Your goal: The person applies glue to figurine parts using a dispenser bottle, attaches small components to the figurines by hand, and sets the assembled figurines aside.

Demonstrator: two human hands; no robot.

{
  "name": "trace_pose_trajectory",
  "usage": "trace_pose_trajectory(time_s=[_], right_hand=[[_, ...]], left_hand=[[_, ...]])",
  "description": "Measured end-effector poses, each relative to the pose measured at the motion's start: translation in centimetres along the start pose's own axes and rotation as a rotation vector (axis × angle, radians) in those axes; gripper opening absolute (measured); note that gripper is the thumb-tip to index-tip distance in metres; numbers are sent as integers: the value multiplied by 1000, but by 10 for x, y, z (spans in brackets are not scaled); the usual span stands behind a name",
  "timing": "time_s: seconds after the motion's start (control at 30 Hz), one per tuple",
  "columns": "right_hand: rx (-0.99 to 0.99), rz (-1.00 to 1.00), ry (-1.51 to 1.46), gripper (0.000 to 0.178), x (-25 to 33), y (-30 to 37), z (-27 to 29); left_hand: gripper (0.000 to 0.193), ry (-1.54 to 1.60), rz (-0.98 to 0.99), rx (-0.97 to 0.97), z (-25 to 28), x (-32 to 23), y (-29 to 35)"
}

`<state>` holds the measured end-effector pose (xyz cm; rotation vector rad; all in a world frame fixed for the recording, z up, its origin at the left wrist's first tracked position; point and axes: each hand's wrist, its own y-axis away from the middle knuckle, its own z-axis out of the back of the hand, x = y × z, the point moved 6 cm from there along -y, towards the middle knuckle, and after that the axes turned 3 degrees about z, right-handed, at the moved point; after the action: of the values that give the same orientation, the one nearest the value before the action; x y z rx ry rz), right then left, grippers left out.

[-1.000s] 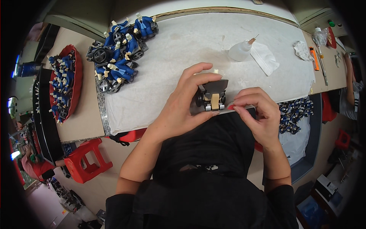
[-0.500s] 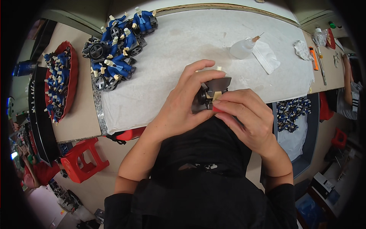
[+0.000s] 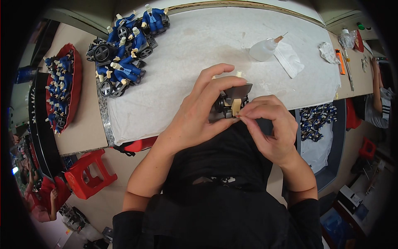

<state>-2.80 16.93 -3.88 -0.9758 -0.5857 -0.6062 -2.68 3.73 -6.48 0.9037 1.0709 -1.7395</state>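
My left hand (image 3: 191,113) is closed round a toy wheelchair figure (image 3: 237,93), above the near edge of the worktable. The toy shows a dark grey panel, black wheels and a cream-coloured part, with a cream peg at its top. Against the toy's lower end, the thumb and forefinger of my right hand (image 3: 274,129) are pinched together. A tiny reddish bit shows at those fingertips, too small to name. Beyond my hands, a translucent needle-tipped bottle (image 3: 262,51) leans over a folded white cloth (image 3: 289,61).
Several blue-suited wheelchair figures (image 3: 124,66) are heaped at the table's back left. A red basket (image 3: 77,83) of similar figures stands farther left. On the right are a grey bin (image 3: 338,143) with more figures and an orange cutter (image 3: 340,62). A red stool (image 3: 92,176) stands lower left.
My right fingers have drawn together into a tighter pinch, leaving more of the cream part visible. The toy has tilted slightly in my left hand. My view has shifted a little.
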Motion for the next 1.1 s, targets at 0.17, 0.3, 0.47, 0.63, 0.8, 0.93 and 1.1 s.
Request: trace_pose_trajectory(time_s=[0.17,0.3,0.47,0.63,0.8,0.93,1.1], right_hand=[[7,41,4,25,4,-3,-5],[2,34,2,26,3,-3,-5],[-5,0,-8,27,-2,0,-1],[2,42,-1,28,0,0,-4],[-9,75,-21,28,5,-3,-10],[-12,41,24,28,-2,1,-3],[-3,48,23,28,-3,2,-2]], left_hand=[[61,20,-16,-21,1,0,1],[60,34,9,-9,0,3,1],[61,74,10,-25,0,4,1],[61,86,6,-29,0,5,1],[62,94,0,-23,0,4,1],[62,110,19,-24,0,6,1],[63,99,10,-21,0,5,1]])
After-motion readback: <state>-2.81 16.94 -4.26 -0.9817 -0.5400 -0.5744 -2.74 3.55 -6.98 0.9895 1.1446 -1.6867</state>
